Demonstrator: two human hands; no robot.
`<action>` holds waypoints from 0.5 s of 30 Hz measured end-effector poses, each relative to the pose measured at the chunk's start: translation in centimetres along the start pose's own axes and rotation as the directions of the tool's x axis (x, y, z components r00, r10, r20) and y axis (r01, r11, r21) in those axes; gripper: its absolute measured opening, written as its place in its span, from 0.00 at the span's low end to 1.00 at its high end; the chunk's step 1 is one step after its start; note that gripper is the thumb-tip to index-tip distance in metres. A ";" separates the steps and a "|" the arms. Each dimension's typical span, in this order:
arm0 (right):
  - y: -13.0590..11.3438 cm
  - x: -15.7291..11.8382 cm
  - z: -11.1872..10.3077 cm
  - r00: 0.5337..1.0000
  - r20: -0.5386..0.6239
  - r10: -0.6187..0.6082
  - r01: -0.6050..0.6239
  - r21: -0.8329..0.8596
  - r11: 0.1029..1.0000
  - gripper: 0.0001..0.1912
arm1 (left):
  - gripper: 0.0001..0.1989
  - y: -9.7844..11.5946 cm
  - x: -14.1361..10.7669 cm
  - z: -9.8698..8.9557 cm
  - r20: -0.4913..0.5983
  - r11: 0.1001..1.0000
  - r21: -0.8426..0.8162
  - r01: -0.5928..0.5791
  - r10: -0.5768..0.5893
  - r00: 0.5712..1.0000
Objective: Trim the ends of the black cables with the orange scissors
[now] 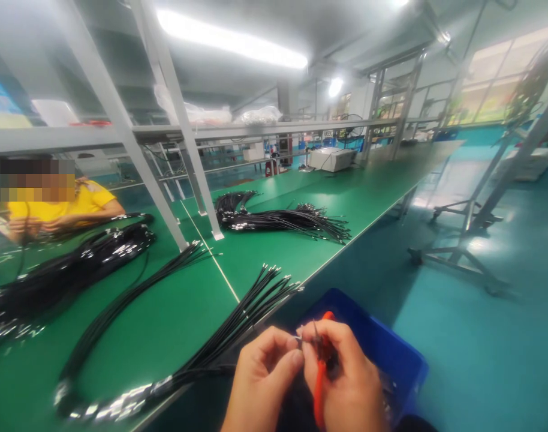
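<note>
Over the edge of a green desk [161, 330], your left hand [267, 375] and right hand [348, 381] meet at a small pale wire tip [298, 338]. The left fingers are closed in a narrow pinch on it, thumb against forefinger, a grip that appears chosen to steady so slight a piece. The right fingers curl around red-handled pliers [319, 393], whose tool end points up beside the forefinger; carried this way, the pliers seem to leave thumb and fingertip free for work at the tip. Whether the right fingertips touch it, you cannot tell. Just beside your hands, a black cable bundle [211, 345] curves along the desk, its ends fanned at the near edge, probably to put single cables within reach. Its lower bend is gathered in a shiny wrap [125, 403], which likely holds the strands together. A blue bin [420, 366] sits below your hands. Farther along the desk lies a second cable bundle [278, 221]; across it, a person in a yellow shirt [94, 201] sits behind a heap of dark cables [71, 270].
</note>
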State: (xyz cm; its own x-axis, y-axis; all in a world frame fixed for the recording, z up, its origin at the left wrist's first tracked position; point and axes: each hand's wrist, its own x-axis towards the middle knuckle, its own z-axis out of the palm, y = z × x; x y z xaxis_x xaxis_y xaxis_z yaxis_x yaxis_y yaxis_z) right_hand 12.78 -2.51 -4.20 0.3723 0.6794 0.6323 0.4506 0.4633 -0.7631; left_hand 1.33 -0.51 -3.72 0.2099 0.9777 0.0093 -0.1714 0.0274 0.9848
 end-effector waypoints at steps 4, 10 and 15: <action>0.0 0.4 -0.1 0.970 0.011 -0.243 0.242 -0.162 0.957 0.09 | 0.07 0.1 -0.6 0.2 -0.017 0.996 0.091 -0.026 0.027 0.999; 0.6 -0.6 -0.2 0.971 0.010 -0.238 0.236 -0.189 0.953 0.10 | 0.07 0.2 -0.3 -0.3 -0.157 0.993 0.087 -0.077 0.090 0.983; 0.2 -2.3 -1.0 0.866 0.283 0.413 -0.466 0.157 0.871 0.09 | 0.05 0.0 0.1 -0.9 -0.192 0.989 0.077 -0.124 0.137 0.972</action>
State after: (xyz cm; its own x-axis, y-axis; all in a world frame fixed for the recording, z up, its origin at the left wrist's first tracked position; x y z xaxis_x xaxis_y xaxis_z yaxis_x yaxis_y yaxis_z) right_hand 12.80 -4.54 -5.64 0.2788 0.9404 0.1948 0.0917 0.1759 -0.9801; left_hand 0.51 -0.25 -3.88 -0.0040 0.9939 0.1106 -0.1214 -0.1102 0.9865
